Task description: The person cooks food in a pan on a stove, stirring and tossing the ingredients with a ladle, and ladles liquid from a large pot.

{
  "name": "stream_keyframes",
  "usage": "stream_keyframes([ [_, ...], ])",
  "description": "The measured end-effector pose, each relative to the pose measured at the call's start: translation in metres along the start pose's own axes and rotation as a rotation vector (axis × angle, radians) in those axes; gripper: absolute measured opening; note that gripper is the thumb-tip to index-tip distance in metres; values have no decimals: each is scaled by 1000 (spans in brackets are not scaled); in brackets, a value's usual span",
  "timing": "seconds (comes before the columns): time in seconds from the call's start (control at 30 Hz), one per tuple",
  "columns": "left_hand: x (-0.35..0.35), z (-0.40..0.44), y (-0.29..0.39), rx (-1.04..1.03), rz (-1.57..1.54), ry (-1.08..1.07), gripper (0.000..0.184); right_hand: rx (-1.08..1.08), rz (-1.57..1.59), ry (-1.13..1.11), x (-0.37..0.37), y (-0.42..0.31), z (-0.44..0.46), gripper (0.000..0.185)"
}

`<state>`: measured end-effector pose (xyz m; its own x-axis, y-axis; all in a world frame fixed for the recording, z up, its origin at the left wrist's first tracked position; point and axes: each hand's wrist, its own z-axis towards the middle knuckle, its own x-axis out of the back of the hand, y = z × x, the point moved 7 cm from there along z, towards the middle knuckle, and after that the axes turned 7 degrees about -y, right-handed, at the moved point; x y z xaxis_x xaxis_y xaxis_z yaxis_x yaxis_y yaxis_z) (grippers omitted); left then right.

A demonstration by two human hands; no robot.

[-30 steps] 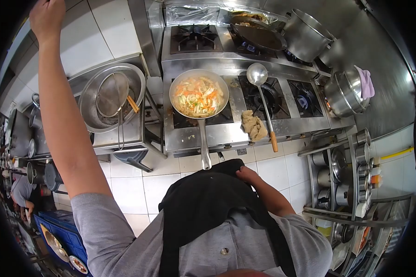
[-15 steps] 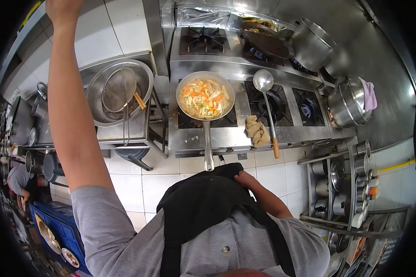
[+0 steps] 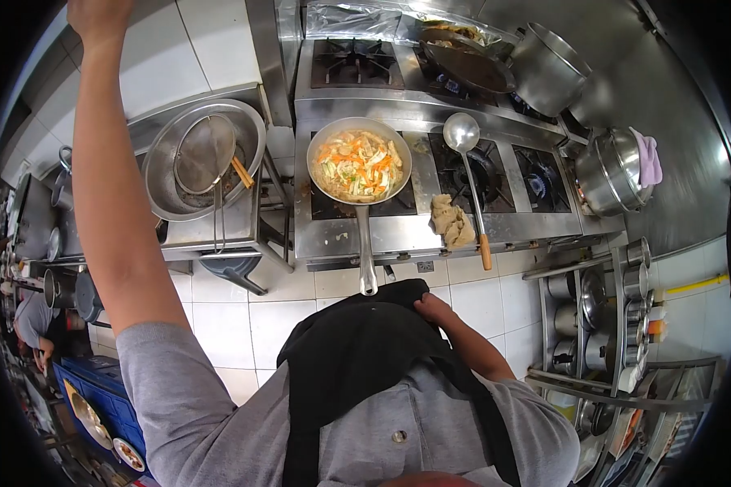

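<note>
My left arm stretches up along the left side, and my left hand reaches the top edge, where its fingers are cut off. My right hand is closed at the edge of my black apron, pinching its cloth. In front of me a frying pan sits on a front burner, its handle pointing towards me. Sliced vegetables with orange strips fill it. To its right a long ladle with a wooden handle lies across the stove, beside a crumpled brown cloth.
Left of the stove, a large metal basin holds a strainer and chopsticks. A dark wok and tall pot stand at the back right. A pot rack is on the right. Another person is far left.
My view has shifted slightly, so the stove and pan sit a little higher and further left. My raised left arm has also moved slightly left. My right hand stays at the apron.
</note>
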<state>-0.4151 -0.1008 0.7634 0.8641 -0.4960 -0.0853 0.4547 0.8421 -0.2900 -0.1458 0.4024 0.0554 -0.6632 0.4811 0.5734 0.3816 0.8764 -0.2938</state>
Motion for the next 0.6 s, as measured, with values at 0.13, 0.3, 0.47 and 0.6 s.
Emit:
stream_keyframes([
  [0.13,-2,-1,0,-12,14,8,52,77,-16,20,-11,12,17,52],
  [0.3,1,-1,5,-61,47,59,52,24,28,33,-2,5,3,52],
  [0.47,0,0,4,-48,36,51,53,41,28,17,-3,5,5,52],
  [0.6,-1,0,3,-23,30,42,54,8,-1,-18,-4,7,7,54],
])
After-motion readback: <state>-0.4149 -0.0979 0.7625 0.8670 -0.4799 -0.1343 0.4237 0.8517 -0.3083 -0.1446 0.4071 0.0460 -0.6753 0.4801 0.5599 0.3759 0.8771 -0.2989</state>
